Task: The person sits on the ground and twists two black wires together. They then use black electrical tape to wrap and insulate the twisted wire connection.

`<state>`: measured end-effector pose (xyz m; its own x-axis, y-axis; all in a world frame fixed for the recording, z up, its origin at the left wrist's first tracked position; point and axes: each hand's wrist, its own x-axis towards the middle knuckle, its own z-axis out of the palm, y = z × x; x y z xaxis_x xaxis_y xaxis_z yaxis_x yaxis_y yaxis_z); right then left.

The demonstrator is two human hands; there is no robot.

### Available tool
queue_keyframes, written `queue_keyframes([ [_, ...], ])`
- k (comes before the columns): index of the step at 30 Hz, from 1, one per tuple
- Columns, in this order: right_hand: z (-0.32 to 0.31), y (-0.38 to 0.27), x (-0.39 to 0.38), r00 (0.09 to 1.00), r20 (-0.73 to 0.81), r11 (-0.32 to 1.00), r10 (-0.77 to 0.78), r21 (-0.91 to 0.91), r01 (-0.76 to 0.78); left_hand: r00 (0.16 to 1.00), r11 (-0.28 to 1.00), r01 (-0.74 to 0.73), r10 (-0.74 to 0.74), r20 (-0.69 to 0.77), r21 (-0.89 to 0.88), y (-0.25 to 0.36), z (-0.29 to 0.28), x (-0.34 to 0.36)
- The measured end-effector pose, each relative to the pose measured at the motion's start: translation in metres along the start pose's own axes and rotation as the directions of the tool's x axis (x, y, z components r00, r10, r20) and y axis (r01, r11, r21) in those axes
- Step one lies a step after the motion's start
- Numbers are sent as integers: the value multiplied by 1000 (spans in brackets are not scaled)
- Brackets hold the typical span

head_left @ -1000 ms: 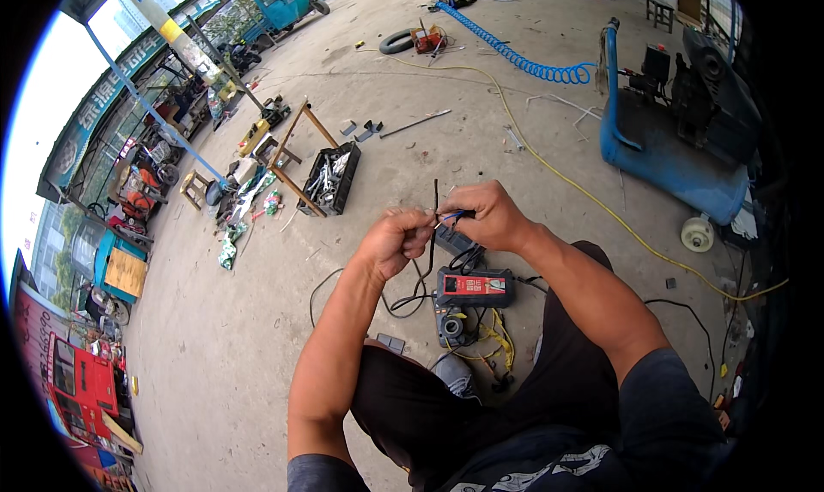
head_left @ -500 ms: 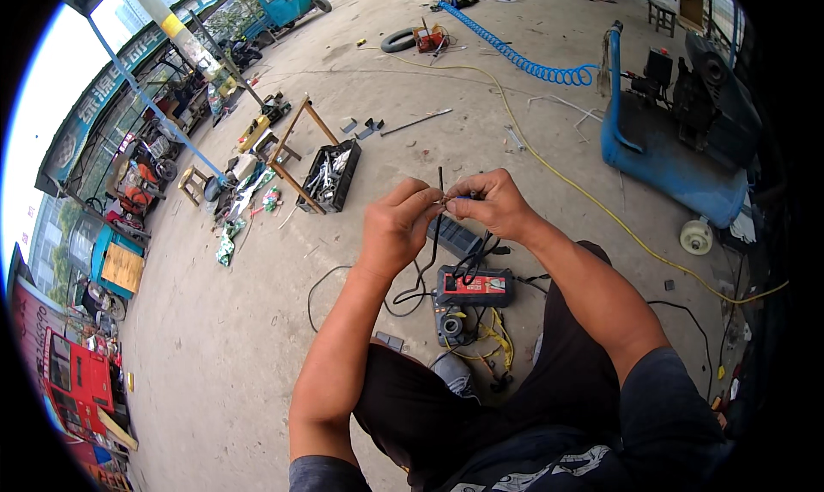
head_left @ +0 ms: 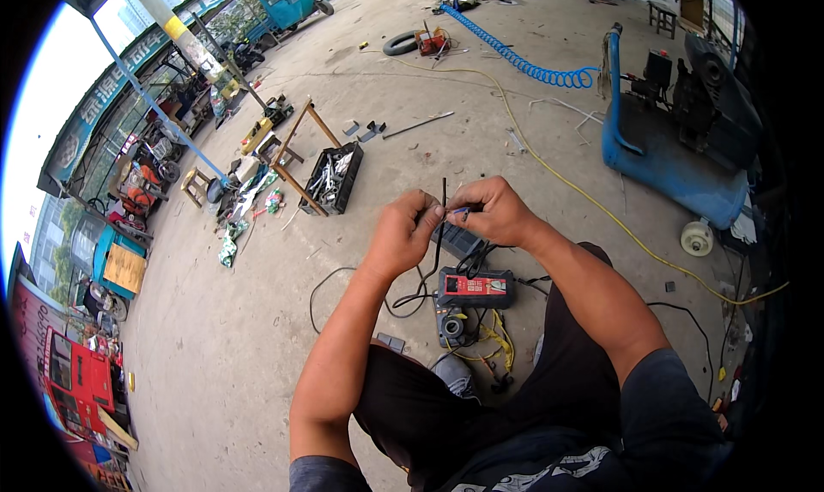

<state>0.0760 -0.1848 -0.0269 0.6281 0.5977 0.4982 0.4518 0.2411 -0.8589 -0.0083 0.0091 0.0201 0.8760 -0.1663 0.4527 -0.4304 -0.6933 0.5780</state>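
Observation:
My left hand (head_left: 403, 230) is closed in a pinch on a black cable (head_left: 437, 256), whose end sticks up above the fingers. Close beside it, fingertips almost meeting, my right hand (head_left: 495, 210) pinches a small blue wire end (head_left: 462, 209). The exact join between wire and cable is hidden by the fingers. Below the hands, on the concrete, lies a black box with a red label (head_left: 489, 286). A dark grey case (head_left: 459, 239) lies just beyond it. Nearer my feet are a device with a round knob (head_left: 450, 324) and a bundle of yellow wires (head_left: 502, 342).
A black crate of metal tools (head_left: 350, 196) stands ahead to the left, against a wooden frame (head_left: 292, 181). On the right is a blue air compressor (head_left: 669, 161) with a coiled blue hose (head_left: 524, 63). A yellow hose (head_left: 556, 173) crosses the floor. A tyre (head_left: 400, 44) lies farther off.
Both hands have shifted slightly down, still together. The blue wire end now shows more plainly at my right fingertips, angled upward. The cable stays in my left hand.

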Motion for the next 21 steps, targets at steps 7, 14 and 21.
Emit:
queue_keyframes([
  [7, -1, -4, 1, 976, -3, 929, -220, -305, 208, 780, 433, 605, -492, 388, -668, 0, 2, 1],
  [14, -2, 7, 0, 993, -113, 997, 41, 65, -34, 889, 595, 428, -412, 200, -680, -1, 8, 3],
  [21, -8, -8, 3, 979, -70, 963, 194, 206, -176, 974, 985, -143, 158, -164, 102, 20, 1, 6],
])
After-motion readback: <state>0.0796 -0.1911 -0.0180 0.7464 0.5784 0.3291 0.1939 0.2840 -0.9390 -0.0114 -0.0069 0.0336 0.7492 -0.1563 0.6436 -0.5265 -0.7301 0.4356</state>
